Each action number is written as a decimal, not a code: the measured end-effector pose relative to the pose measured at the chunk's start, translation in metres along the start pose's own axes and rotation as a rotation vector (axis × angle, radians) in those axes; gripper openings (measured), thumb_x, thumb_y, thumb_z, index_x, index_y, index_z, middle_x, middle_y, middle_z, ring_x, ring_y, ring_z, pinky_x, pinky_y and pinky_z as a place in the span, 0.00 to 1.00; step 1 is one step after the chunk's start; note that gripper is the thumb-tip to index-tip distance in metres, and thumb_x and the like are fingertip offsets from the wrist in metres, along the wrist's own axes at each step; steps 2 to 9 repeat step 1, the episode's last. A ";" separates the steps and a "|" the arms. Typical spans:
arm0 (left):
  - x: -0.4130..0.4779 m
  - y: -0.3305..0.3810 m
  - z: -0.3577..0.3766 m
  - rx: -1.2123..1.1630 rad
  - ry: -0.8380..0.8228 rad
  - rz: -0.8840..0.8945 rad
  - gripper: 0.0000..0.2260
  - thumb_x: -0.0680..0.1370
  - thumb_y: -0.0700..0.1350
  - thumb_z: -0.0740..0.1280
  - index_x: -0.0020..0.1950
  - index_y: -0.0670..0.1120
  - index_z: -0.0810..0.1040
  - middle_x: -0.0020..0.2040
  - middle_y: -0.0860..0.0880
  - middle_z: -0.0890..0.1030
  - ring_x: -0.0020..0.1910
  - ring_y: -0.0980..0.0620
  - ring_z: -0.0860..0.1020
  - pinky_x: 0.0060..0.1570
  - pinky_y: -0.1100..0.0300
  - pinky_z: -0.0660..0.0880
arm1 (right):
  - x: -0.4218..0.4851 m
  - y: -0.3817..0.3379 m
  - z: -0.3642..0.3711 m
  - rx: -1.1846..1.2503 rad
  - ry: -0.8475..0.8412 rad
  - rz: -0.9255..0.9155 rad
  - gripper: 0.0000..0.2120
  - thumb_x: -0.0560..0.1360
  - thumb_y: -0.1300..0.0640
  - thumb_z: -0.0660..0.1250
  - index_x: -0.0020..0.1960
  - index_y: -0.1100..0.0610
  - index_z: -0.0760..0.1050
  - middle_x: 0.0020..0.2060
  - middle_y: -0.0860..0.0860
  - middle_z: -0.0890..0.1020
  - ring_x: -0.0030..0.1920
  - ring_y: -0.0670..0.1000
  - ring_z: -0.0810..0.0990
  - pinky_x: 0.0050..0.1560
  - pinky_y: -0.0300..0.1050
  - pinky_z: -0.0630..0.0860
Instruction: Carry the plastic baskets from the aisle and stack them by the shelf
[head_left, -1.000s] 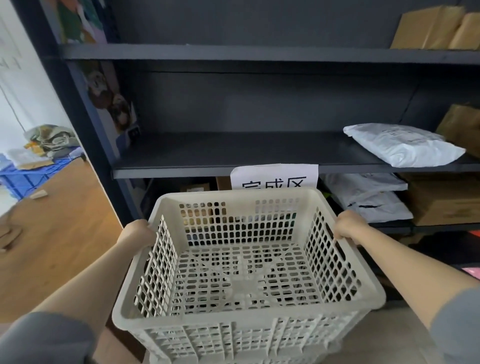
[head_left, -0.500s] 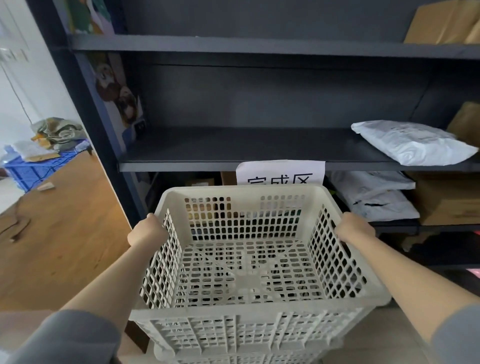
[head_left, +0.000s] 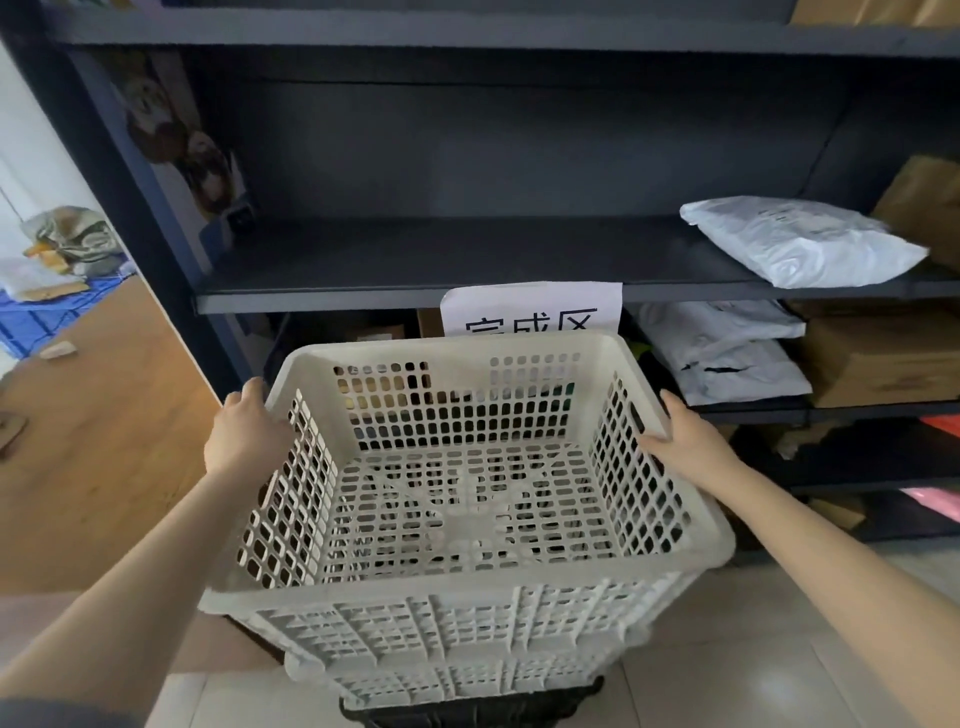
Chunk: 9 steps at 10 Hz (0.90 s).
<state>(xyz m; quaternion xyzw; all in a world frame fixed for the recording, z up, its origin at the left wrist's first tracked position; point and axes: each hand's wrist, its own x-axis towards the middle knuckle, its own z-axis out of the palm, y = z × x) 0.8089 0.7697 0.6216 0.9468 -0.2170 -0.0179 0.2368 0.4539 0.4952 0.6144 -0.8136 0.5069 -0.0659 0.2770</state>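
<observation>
A white perforated plastic basket (head_left: 467, 577) sits nested on top of another white basket (head_left: 441, 680), which rests on a black basket (head_left: 467, 714) on the floor in front of the dark shelf (head_left: 415, 297). My left hand (head_left: 244, 436) lies against the outside of the top basket's left rim with its fingers stretched out. On the right rim rests my right hand (head_left: 680, 441), fingers straight and thumb toward the inside wall. Neither hand is curled around the rim.
A paper sign (head_left: 530, 312) hangs from the shelf edge just behind the basket. White parcels (head_left: 795, 244) and a cardboard box (head_left: 883, 358) lie on the shelves at the right. A wooden table (head_left: 93, 441) stands left, with a blue crate (head_left: 36, 317) beyond it.
The basket has dropped lower onto the stack. Both hands, gripping the side rims before, have straightened their fingers and now only rest against the rims.
</observation>
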 end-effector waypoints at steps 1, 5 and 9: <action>-0.021 -0.035 -0.014 -0.196 0.118 -0.017 0.25 0.77 0.43 0.64 0.74 0.45 0.63 0.67 0.39 0.73 0.60 0.37 0.75 0.57 0.41 0.75 | -0.015 0.012 -0.017 0.154 0.075 -0.016 0.34 0.76 0.49 0.65 0.76 0.55 0.55 0.70 0.57 0.69 0.66 0.57 0.72 0.62 0.50 0.69; -0.021 -0.035 -0.014 -0.196 0.118 -0.017 0.25 0.77 0.43 0.64 0.74 0.45 0.63 0.67 0.39 0.73 0.60 0.37 0.75 0.57 0.41 0.75 | -0.015 0.012 -0.017 0.154 0.075 -0.016 0.34 0.76 0.49 0.65 0.76 0.55 0.55 0.70 0.57 0.69 0.66 0.57 0.72 0.62 0.50 0.69; -0.021 -0.035 -0.014 -0.196 0.118 -0.017 0.25 0.77 0.43 0.64 0.74 0.45 0.63 0.67 0.39 0.73 0.60 0.37 0.75 0.57 0.41 0.75 | -0.015 0.012 -0.017 0.154 0.075 -0.016 0.34 0.76 0.49 0.65 0.76 0.55 0.55 0.70 0.57 0.69 0.66 0.57 0.72 0.62 0.50 0.69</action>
